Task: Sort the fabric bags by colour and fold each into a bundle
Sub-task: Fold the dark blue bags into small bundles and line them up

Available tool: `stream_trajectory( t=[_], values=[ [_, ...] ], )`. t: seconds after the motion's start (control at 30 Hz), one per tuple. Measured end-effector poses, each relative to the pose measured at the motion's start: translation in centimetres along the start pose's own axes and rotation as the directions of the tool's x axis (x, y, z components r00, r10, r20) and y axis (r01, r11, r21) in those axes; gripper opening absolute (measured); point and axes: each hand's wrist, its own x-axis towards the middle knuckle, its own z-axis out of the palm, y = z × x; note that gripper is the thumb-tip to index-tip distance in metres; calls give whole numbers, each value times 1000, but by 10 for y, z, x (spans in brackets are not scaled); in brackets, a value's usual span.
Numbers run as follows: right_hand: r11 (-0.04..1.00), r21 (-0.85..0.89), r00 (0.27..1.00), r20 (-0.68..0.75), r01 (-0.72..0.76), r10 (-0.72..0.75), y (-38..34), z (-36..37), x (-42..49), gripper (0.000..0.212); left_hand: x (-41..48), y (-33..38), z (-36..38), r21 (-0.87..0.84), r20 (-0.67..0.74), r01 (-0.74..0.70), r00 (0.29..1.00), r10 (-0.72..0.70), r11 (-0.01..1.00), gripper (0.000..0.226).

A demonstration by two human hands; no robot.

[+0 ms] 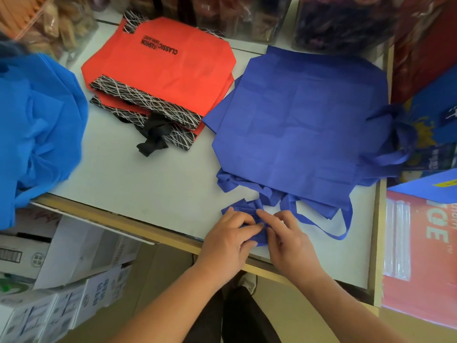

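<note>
Single view, worn on the head, facing forward and steeply down. Set just above the near edge of the pale white tabletop (153, 184), close in, with the left hand (227, 240) and right hand (290, 241) low in the middle of the frame at that edge. Rolled a little, the near edge slanting from mid-left down to lower right. Takes in the top through to its far edge and right edge, the flat dark blue fabric bag (301, 125) right of centre. Also catches stacked white cardboard boxes (49, 305) below the near edge at lower left. Wide-angle, with straight lines bowed toward the borders.
</note>
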Motion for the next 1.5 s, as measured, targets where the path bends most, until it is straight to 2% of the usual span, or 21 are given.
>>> stream_trajectory(
  t=[0.13, 0.23, 0.3, 0.37, 0.43, 0.5, 0.53, 0.6, 0.67, 0.7, 0.73, 0.83, 0.97, 1.03, 1.1, 1.17, 1.23, 1.27, 1.33, 1.4, 1.5],
  values=[
    [983, -172, 998, 18, 58, -55, 0, -8, -4, 48, -13, -9, -19, 16, -13, 46, 999, -46, 999, 58],
    [967, -254, 991, 131, 16, 18, -9, -12, -2, 52, -21, -27, -27, 92, 57, 61, 996, -66, 994, 71],
    [946, -325, 967, 236, -11, 92, -17, -15, -3, 67, -19, -34, -28, 129, 90, 17, 996, -28, 992, 75],
    [927, -375, 946, 299, -1, 122, -22, -18, -6, 82, -17, -35, -29, 157, 108, -20, 994, 3, 987, 70],
    [895, -444, 951, 290, 33, 109, -25, -24, -4, 92, -15, -31, -33, 175, 133, -35, 991, 11, 984, 61],
    [880, -466, 969, 247, 96, 25, -28, -29, 1, 86, -14, -23, -40, 125, 167, 0, 986, -21, 992, 54],
    [887, -443, 976, 215, 132, -38, -28, -30, 3, 77, -13, -17, -45, 77, 175, 49, 983, -62, 996, 51],
    [947, -289, 981, 169, 142, -95, -35, -36, 6, 56, -8, -1, -58, -25, 174, 169, 971, -162, 985, 50],
    [999, -45, 990, 139, -15, 21, -47, -50, 9, 32, 0, 14, -69, -109, 172, 239, 961, -218, 965, 54],
    [988, 81, 978, 173, -128, 113, -52, -56, 10, 20, 2, 19, -71, -157, 165, 263, 957, -238, 952, 54],
    [956, 174, 956, 216, -238, 198, -56, -63, 11, 14, 6, 24, -71, -220, 155, 290, 953, -260, 931, 52],
    [843, 320, 898, 237, -432, 370, -45, -81, 5, 21, 20, 42, -62, -386, 209, 396, 917, -339, 833, 47],
    [573, 568, 775, 204, -591, 598, -18, -105, -12, 22, 42, 74, -31, -486, 396, 533, 841, -369, 693, 28],
    [496, 604, 708, 170, -624, 685, -1, -115, -25, 21, 48, 85, -5, -458, 446, 541, 826, -344, 705, 17],
    [511, 549, 667, 119, -661, 735, 20, -121, -40, 23, 51, 94, 21, -435, 459, 537, 823, -336, 722, 18],
    [645, 376, 689, -24, -665, 725, 39, -123, -59, 33, 53, 101, 45, -391, 464, 530, 819, -337, 752, 23],
    [833, 62, 808, -211, -550, 550, 54, -120, -78, 43, 57, 108, 66, -381, 445, 501, 836, -321, 778, 24],
    [892, -89, 879, -237, -444, 414, 57, -117, -85, 46, 59, 113, 74, -387, 423, 494, 845, -326, 778, 25],
    [922, -267, 959, -117, -279, 257, 60, -106, -94, 55, 63, 121, 84, -386, 362, 498, 856, -368, 777, 27],
    [916, -309, 964, -2, -255, 268, 64, -94, -99, 65, 63, 125, 80, -315, 313, 510, 852, -420, 800, 25],
    [907, -332, 960, 15, -258, 279, 72, -87, -100, 67, 61, 109, 62, -165, 294, 465, 865, -407, 869, 7]
  ],
)
